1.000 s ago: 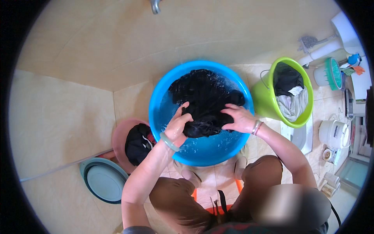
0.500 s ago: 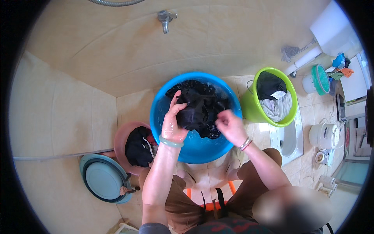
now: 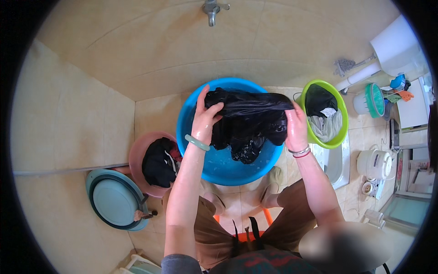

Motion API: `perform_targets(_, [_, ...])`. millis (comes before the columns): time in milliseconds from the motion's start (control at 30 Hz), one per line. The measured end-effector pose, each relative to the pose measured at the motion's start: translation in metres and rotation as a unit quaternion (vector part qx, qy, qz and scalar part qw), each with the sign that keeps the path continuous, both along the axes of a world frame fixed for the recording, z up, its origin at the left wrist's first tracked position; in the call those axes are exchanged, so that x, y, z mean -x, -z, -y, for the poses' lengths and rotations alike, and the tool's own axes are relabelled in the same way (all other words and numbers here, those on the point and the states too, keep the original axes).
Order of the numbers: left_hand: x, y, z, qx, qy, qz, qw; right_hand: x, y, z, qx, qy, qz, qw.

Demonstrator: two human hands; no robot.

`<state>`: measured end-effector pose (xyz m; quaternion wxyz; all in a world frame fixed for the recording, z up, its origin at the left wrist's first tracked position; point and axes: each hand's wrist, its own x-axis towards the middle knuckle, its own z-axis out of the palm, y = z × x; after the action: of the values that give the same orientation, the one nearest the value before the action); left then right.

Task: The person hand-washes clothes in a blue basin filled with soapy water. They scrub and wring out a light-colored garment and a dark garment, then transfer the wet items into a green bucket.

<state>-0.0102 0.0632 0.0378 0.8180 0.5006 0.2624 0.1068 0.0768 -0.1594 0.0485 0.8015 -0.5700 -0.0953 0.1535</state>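
Note:
A wet black garment (image 3: 251, 112) is stretched between my two hands, over the blue basin (image 3: 237, 179), which has water in it. At its left end my left hand (image 3: 205, 119) grips the cloth, fingers up and thumb over the fabric; a pale green bangle circles that wrist. My right hand (image 3: 296, 125) is closed on the garment's right edge, and that wrist wears a silver and a red bracelet. The lower part of the cloth hangs in folds toward the water. What kind of garment it is cannot be made out.
A pink basin (image 3: 135, 166) with dark clothes stands left of the blue one, beside a grey-blue folding basin (image 3: 114, 201). On the right are a green bucket (image 3: 343, 123) of clothes and a white squat toilet (image 3: 337, 162). A tap (image 3: 211, 13) juts from the wall.
My right hand has taken hold of the garment and moved right, drawing the bunched cloth out wide. My left hand has risen slightly. The whole view has shifted a little.

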Motion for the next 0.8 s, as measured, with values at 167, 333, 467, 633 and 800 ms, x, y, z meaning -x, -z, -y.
perform_targets(167, [0.007,0.009,-0.003,-0.157,0.143,0.005,0.977,-0.007,-0.03,0.018,-0.134,0.015,-0.137,0.981])
perform_targets(333, [0.022,-0.004,-0.012,-0.415,0.166,-0.143,0.883,-0.003,-0.081,0.014,-0.112,-0.059,-0.098,0.987])
perform_targets(467, [0.038,0.006,-0.021,-0.675,0.031,0.02,0.737,-0.02,-0.057,0.054,-0.033,-0.217,-0.039,0.975])
perform_targets(633, [0.061,0.009,-0.025,-0.041,0.129,0.055,0.989,-0.007,-0.061,0.046,0.227,-0.344,0.093,0.906])
perform_targets(800, [0.077,-0.001,-0.029,-0.199,0.259,0.02,0.945,-0.003,-0.005,0.057,0.667,-0.367,0.143,0.633])
